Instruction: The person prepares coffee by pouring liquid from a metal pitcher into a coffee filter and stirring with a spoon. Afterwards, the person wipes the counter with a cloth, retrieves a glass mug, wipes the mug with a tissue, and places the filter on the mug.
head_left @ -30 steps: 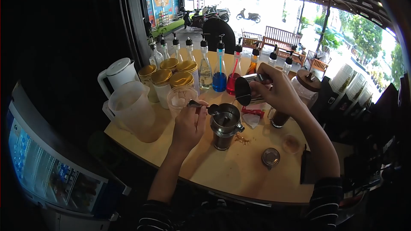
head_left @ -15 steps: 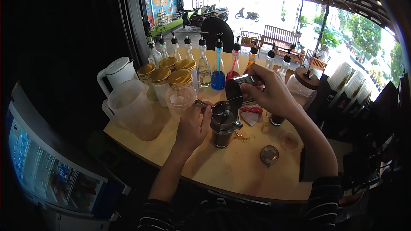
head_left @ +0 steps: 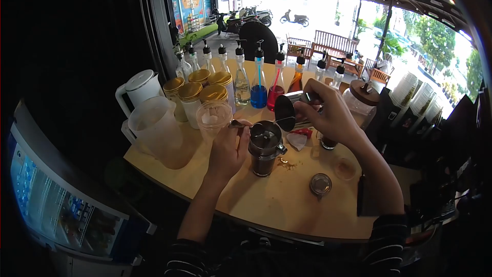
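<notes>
My left hand (head_left: 226,151) is closed around the dark handle of a spoon (head_left: 237,123), beside the rim of a dark metal cup (head_left: 265,146). That cup rests on top of a glass (head_left: 262,165) of dark liquid. In my right hand (head_left: 328,110) is a metal pitcher (head_left: 285,113), tilted with its dark round mouth toward the cup, just above and right of it. Whether anything flows from it, I cannot tell. A clear plastic cup (head_left: 214,118) stands behind my left hand. Brown spill (head_left: 286,163) lies right of the glass.
A frosted jug (head_left: 159,131), a white pitcher (head_left: 142,87) and several gold-lidded jars (head_left: 190,91) stand left. Pump bottles (head_left: 259,90) line the back. A small glass (head_left: 321,185) sits front right, a wood-lidded jar (head_left: 361,100) behind my right hand. Stacked cups (head_left: 420,100) are far right.
The pitcher has shifted slightly right and turned, so more of its round mouth shows. Its rim is farther from the metal cup. My left hand stays nearly in place.
</notes>
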Tool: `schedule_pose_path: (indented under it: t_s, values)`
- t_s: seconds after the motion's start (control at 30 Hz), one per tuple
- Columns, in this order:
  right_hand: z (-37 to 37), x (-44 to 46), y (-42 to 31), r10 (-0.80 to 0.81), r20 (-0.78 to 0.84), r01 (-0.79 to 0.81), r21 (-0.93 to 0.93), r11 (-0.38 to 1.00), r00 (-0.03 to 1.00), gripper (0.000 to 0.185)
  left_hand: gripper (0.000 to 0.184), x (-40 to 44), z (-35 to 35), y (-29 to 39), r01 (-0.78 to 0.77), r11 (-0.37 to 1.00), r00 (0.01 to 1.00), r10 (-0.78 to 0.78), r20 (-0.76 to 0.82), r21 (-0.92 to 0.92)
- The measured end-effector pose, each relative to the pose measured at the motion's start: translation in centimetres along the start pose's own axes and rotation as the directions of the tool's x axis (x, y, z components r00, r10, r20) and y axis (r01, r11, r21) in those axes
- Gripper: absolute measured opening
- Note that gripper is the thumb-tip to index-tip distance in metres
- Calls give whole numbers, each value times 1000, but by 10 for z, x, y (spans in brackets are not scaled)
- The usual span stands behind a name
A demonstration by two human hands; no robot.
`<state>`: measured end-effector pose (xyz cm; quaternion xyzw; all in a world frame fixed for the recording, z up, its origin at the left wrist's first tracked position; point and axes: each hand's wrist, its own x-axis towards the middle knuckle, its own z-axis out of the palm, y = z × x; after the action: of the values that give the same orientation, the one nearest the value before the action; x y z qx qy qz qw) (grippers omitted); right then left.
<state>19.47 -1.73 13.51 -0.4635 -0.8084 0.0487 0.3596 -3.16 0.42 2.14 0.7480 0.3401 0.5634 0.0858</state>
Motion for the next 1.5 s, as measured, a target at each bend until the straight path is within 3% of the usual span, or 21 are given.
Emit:
schedule_pose_path:
  t_s: [0.07, 0.2, 0.27, 0.5, 0.57, 0.7, 0.77, 0.9, 0.97, 1.0, 1.03, 1.07, 1.13, 1.2, 1.27, 1.5]
  values:
    - [-1, -5, 4, 120, -28, -116, 99, 988, 992, 22, 10, 0, -1, 1, 10, 1000, 1000, -10, 7, -10]
    - [7, -22, 32, 179, -125, -145, 241, 960, 976, 23, 10, 1, -3, 2, -13, 1000, 1000, 13, -4, 4]
    - [22, -37, 72, 248, -194, -139, 448, 883, 949, 22, 12, 1, -5, 3, -23, 1000, 999, 23, -25, -11]
    - [73, -105, 136, 413, -264, -243, 500, 831, 871, 22, 14, -1, -7, 6, -18, 997, 998, 14, -67, -69]
    - [90, -120, 152, 582, -214, -311, 676, 668, 784, 21, 14, -2, -4, 4, -20, 997, 998, 15, -65, -79]
    - [113, -141, 161, 642, -192, -286, 775, 563, 742, 19, 13, -5, -1, 5, -6, 995, 998, 0, -63, -98]
    - [125, -153, 184, 670, -139, -235, 869, 436, 729, 17, 12, -7, 1, 2, -17, 994, 998, 10, -56, -111]
    - [128, -163, 190, 664, -145, -241, 858, 454, 734, 13, 12, -9, 7, -3, -69, 987, 995, 57, -84, -146]
    - [116, -159, 174, 674, -121, -400, 724, 562, 729, 6, 13, -8, 8, -8, -156, 986, 985, 152, -80, -58]
    - [110, -155, 169, 673, -123, -399, 723, 564, 729, 6, 13, -7, 9, -7, -158, 986, 985, 153, -82, -60]
    - [103, -148, 164, 499, -329, -343, 431, 835, 802, 12, 12, -6, 9, -4, -182, 983, 982, 181, -61, -20]
    - [95, -139, 156, 252, -448, -252, 61, 966, 858, 22, 10, -5, 9, -1, -207, 978, 977, 207, -41, 20]
    - [71, -109, 93, 107, -358, -64, 129, 990, 927, 42, 14, -1, 15, 7, -280, 958, 960, 280, -1, 71]
    - [63, -87, 36, 38, -239, 40, 313, 949, 970, 43, 21, 2, 26, 15, -350, 930, 937, 346, 48, 117]
    - [69, -70, 9, -22, -245, 95, 291, 952, 969, 37, 23, 3, 37, 22, -472, 858, 881, 452, 142, 203]
    - [87, -53, 20, -208, -321, 293, 241, 925, 924, 19, 22, -4, 26, 11, -382, 903, 924, 369, 97, 195]
